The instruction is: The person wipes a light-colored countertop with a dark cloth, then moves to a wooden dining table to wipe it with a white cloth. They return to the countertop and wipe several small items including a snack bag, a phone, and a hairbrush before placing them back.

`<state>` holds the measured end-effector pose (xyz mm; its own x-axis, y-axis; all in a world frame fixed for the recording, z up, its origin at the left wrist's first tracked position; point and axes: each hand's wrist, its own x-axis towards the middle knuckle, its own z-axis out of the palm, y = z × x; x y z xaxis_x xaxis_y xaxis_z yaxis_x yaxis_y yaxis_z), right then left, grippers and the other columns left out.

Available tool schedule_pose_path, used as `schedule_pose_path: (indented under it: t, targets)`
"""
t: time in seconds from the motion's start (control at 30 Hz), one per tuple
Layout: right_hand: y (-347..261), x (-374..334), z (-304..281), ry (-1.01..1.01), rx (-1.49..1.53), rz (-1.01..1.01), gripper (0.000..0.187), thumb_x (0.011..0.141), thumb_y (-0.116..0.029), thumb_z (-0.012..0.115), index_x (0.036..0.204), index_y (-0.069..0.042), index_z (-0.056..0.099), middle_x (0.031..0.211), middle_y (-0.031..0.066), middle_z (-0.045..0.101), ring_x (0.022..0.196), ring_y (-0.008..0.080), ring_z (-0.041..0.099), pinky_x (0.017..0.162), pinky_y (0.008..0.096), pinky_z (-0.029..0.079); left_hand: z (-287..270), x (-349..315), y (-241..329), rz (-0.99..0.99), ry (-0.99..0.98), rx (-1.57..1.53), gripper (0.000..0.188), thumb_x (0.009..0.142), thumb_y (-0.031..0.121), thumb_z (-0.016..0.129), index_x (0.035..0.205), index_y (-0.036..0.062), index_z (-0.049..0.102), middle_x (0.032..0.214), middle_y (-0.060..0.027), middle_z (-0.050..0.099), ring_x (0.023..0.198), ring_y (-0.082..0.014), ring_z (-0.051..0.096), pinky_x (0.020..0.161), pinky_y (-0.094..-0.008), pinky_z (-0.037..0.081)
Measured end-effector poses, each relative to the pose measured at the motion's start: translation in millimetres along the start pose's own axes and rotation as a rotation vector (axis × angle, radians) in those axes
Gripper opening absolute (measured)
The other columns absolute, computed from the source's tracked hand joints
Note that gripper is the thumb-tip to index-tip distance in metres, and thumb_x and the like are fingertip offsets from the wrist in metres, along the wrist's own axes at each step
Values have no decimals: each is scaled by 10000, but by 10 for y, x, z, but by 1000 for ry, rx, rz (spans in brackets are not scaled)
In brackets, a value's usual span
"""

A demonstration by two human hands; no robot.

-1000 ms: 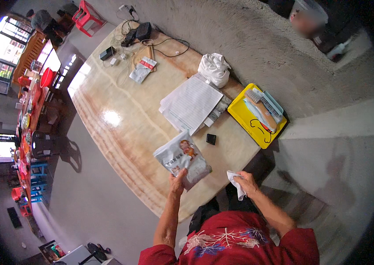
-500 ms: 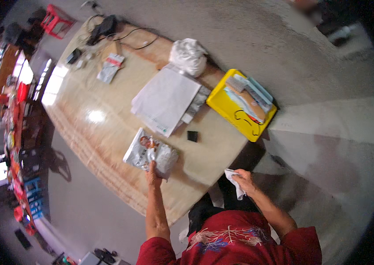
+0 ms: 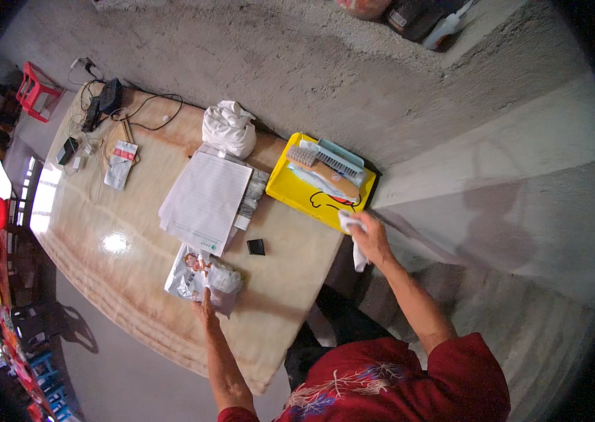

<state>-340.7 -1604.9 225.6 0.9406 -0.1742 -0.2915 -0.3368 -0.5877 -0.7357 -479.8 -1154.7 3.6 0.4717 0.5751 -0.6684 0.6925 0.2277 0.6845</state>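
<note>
Table [image 3: 287, 281] is stretching across the middle of the view, its pale, brown-veined top shining at the left. A yellow tray [image 3: 285, 188] is sitting by the wall at the table's right end, and white papers [image 3: 202, 200] are lying to its left, with a white bundle [image 3: 228, 130] resting behind them. A silver packet [image 3: 188, 276] is showing at the papers' lower edge; I cannot tell whether it is touching the tabletop. A tan brush [image 3: 336, 182] is lying in the tray. A white cloth [image 3: 358, 255] is drooping from the right hand [image 3: 373, 240], whose fingers are pinching it beside the tray. The left hand [image 3: 204, 307] is gripping the packet's near edge, thumb on top, other fingers mostly hiding underneath. A small black object [image 3: 256, 247] is lying right of the packet.
</note>
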Motion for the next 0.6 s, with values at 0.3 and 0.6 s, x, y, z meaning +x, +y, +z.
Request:
schedule_pose_path:
  t: [0.3, 0.6]
  targets:
    - [-327, 1007, -217, 244, -733, -158, 295, 761, -238, 658, 998, -98, 551, 984, 95, 481, 899, 302, 557, 723, 416, 488, 413, -886, 154, 301, 261, 117, 498, 751, 219, 698, 1148, -14, 511, 1060, -203, 483, 1019, -296, 454, 878, -389, 386]
    - [-279, 1383, -174, 136, -831, -304, 219, 735, -244, 672, 761, -35, 611, 859, 127, 615, 798, 329, 624, 648, 451, 509, 1424, -2103, 308, 198, -264, -119, 273, 835, 194, 637, 1062, 58, 571, 941, -42, 599, 812, -137, 569, 671, -275, 466]
